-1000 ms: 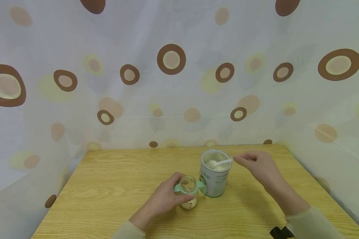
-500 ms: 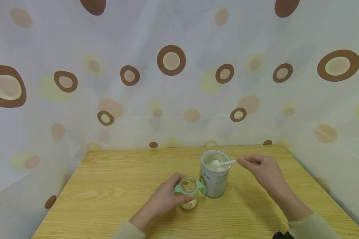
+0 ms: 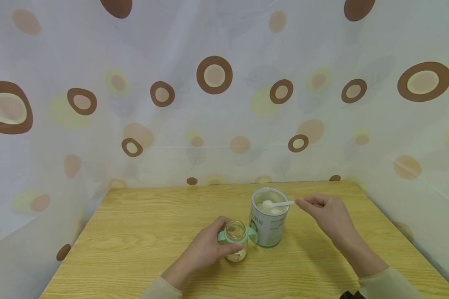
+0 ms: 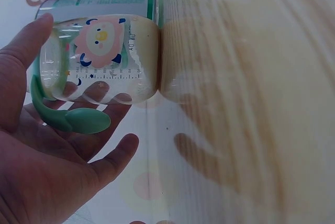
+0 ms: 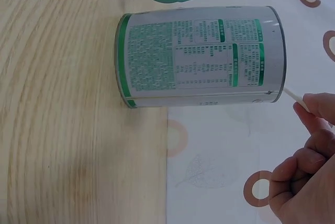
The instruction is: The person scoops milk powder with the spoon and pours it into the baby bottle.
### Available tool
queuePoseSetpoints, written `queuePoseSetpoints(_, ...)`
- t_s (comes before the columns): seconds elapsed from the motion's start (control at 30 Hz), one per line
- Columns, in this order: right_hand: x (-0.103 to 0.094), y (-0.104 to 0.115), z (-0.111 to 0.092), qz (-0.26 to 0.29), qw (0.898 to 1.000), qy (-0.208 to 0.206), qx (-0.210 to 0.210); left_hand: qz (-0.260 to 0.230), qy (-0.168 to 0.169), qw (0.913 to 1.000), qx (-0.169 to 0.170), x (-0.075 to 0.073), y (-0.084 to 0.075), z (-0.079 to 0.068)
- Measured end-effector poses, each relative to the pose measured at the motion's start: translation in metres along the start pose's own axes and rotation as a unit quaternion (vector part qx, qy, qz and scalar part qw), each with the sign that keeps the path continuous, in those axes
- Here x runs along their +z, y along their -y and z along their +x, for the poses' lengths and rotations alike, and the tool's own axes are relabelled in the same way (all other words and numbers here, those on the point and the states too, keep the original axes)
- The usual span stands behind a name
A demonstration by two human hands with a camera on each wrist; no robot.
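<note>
My left hand (image 3: 208, 246) holds a clear baby bottle (image 4: 104, 43) with a mint green collar and two handles. The bottle stands upright and capless on the table, with pale contents at its bottom; a pink cartoon animal and a measuring scale show on its side. Close to its right is an open milk powder can (image 3: 271, 227), white and green. Between thumb and forefinger, my right hand (image 3: 330, 214) pinches the end of a white scoop (image 3: 284, 203). The scoop's bowl, heaped with powder, is inside the can's mouth, over more pale powder.
Both containers stand on a wood-grain table (image 3: 142, 224). A pale curtain (image 3: 224, 120) with brown and yellow ovals rises behind the table and along both sides. A small black object (image 3: 352, 295) shows beside the right sleeve.
My right hand has shifted slightly right and toward me, then a touch back left, with the scoop staying inside the can's mouth. The left hand and the bottle have not moved.
</note>
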State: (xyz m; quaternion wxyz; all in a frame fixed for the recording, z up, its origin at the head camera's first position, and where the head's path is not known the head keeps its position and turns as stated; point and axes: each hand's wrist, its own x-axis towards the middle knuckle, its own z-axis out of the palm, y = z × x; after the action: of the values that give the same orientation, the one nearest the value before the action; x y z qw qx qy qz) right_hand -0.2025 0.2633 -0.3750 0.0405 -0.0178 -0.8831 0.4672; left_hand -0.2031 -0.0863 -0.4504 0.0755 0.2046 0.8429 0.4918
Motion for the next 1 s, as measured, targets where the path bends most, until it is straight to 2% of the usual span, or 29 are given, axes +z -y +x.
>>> queuePoseSetpoints(0.37,-0.0002,0.0006,-0.0016,0.034,0.999,0.001,0.027,-0.005,0.003,1.0,0.002,0.0007,0.0013,0.0004)
queuePoseSetpoints(0.7,-0.002,-0.0011,0.002,0.089,0.994,-0.005,0.064,-0.002,0.003,1.0,0.001,0.0002,0.0004,0.0001)
queuePoseSetpoints(1.0,-0.0048,-0.005,0.0037,0.155,0.986,0.013,0.063,0.003,-0.001,1.0,0.0,0.0006,0.0002,0.0002)
